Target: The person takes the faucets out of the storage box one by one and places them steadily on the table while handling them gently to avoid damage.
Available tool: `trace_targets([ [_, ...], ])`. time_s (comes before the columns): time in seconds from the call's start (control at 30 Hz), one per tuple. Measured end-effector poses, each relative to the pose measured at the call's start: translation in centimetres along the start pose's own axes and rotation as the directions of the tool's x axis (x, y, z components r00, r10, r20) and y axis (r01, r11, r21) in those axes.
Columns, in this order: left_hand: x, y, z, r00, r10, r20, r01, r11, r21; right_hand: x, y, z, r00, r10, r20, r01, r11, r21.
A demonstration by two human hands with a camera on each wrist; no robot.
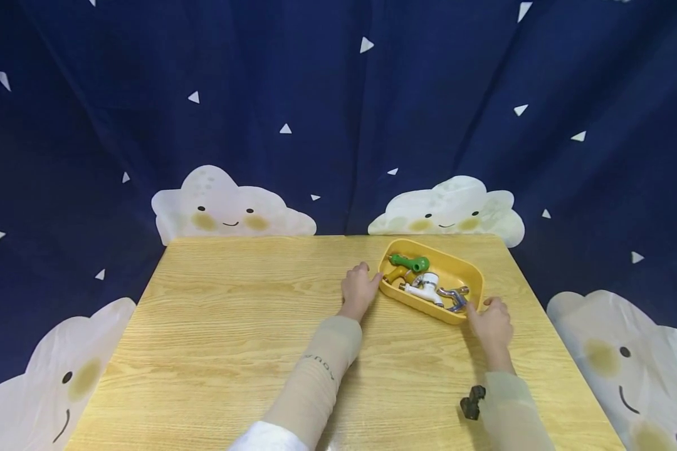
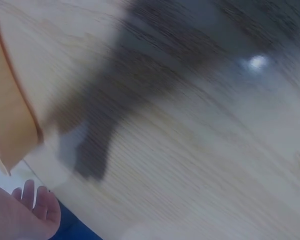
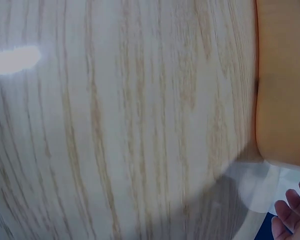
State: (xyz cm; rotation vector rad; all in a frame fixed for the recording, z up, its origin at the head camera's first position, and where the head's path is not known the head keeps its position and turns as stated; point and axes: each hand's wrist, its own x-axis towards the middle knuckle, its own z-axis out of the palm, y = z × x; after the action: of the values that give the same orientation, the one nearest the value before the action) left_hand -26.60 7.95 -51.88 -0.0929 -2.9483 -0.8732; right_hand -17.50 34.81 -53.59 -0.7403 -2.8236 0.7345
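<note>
A yellow plastic tub lies at a slant on the far right of the table. Inside are a green tap, a yellow tap, a white tap and a shiny metal tap. My left hand is at the tub's left end, thumb right at the rim and fingers loosely spread outside it. At the near right corner, my right hand has its thumb by the rim, other fingers relaxed outside. Both wrist views show the tub's wall with loosely bent fingers beside it.
The wooden table ends at a dark blue curtain with printed clouds. A small black object shows beside the right sleeve. The tub stands near the table's far right edge.
</note>
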Motion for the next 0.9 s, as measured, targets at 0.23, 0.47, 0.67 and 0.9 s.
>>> trace_targets([
  [0.23, 0.0, 0.9, 0.4, 0.999, -0.035, 0.018, 0.035, 0.999, 0.011, -0.1, 0.1, 0.2, 0.998, 0.020, 0.055, -0.020, 1.000, 0.001],
  [0.47, 0.0, 1.4, 0.7, 0.993, -0.085, 0.086, 0.084, 0.996, 0.011, 0.4, 0.4, 0.4, 0.995, 0.010, 0.102, -0.008, 1.000, -0.019],
  [0.67, 0.1, 1.8, 0.8, 0.986, -0.099, 0.136, 0.096, 0.995, 0.028, 0.6, 0.3, 0.3, 0.991, 0.004, 0.130, -0.001, 1.000, -0.030],
  [0.9, 0.3, 2.0, 0.8, 0.972, -0.125, 0.197, 0.120, 0.992, 0.037, 0.5, 0.3, 0.2, 0.991, 0.002, 0.137, 0.002, 1.000, -0.030],
])
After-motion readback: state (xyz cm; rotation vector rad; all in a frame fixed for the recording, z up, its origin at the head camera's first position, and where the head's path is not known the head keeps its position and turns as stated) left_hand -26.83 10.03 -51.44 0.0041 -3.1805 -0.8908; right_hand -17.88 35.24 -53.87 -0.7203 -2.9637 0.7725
